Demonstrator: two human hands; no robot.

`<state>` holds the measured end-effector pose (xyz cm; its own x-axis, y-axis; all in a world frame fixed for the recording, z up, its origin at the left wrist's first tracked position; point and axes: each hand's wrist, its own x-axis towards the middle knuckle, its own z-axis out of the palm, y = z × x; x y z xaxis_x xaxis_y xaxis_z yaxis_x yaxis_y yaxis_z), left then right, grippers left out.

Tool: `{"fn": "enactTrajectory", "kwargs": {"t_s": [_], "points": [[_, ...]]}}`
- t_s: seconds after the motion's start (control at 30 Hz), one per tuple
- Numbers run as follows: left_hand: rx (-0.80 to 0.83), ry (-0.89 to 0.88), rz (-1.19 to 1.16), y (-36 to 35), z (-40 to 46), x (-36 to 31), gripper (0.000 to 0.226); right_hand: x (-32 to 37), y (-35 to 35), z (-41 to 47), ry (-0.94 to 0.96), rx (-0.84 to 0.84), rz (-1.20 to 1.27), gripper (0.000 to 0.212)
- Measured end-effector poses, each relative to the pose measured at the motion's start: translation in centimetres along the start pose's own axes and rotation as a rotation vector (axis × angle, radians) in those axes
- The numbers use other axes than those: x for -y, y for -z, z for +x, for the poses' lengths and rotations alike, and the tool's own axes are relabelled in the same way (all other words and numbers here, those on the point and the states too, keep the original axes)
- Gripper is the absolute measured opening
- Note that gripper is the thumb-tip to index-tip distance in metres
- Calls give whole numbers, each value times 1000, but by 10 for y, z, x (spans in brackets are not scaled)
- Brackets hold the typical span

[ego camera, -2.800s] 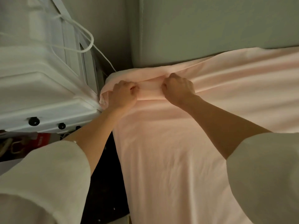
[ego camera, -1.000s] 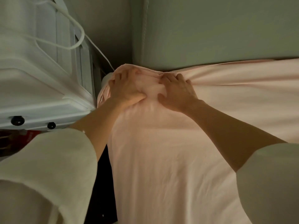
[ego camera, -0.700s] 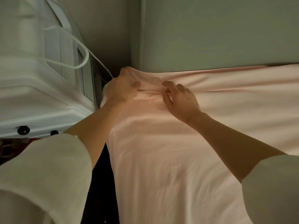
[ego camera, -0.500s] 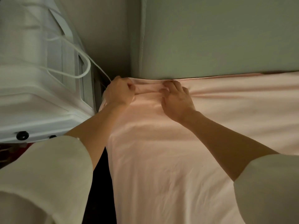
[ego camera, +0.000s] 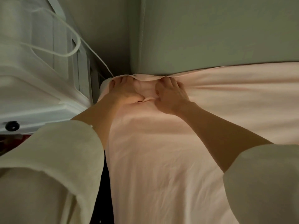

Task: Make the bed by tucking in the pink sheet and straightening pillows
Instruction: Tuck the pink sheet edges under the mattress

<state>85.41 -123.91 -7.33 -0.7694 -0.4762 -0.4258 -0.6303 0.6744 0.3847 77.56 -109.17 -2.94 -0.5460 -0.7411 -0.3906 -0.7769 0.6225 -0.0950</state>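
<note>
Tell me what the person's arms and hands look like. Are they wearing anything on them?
Both arms wear loose, wide sleeves of pale cream cloth: the left sleeve and the right sleeve. The sleeves end near the elbows, so the forearms are bare. The left hand and right hand are bare too, with no gloves. No rings, watch or bracelet show in this dim light.

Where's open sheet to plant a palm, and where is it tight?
Open: the pink sheet between both forearms, and right of the right hand below the headboard. Tight: the corner by the left hand, beside the white appliance.
</note>
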Motion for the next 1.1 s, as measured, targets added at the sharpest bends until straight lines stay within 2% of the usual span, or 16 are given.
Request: {"fn": "enactTrajectory", "kwargs": {"t_s": [0.07, 0.17, 0.23, 0.3, 0.4, 0.57, 0.63, 0.73, 0.8, 0.93, 1.1], "points": [[16, -42, 26, 9, -4, 1, 71, -2, -5, -2, 1, -55, 26, 45], [20, -154, 110, 22, -22, -3, 47, -4, -11, -13, 20, -190, 135, 49], [-49, -227, 112, 24, -37, -6, 35, -3, -9, -18, 29, -261, 195, 54], [-189, -299, 87, 25, -49, -3, 26, -2, 0, -22, 29, -291, 224, 58], [-351, -358, 61, 28, -63, 3, 22, -2, 15, -22, 33, -218, 136, 61], [-358, -419, 61, 38, -88, 4, 41, 4, 44, -24, 61, 59, -80, 51], [-358, -475, 107, 42, -96, 6, 45, 4, 48, -32, 73, 109, -39, 52], [-403, -532, 134, 45, -103, 8, 38, 4, 52, -44, 43, 115, 141, 54], [-455, -487, 90, 51, -104, 5, 33, 5, 58, -47, 26, 76, 206, 55], [-470, -315, -25, 61, -97, -5, 38, 7, 71, -41, 17, 80, 131, 53], [-548, -247, -65, 65, -87, -7, 37, 7, 79, -34, -24, 58, 199, 53]]}}
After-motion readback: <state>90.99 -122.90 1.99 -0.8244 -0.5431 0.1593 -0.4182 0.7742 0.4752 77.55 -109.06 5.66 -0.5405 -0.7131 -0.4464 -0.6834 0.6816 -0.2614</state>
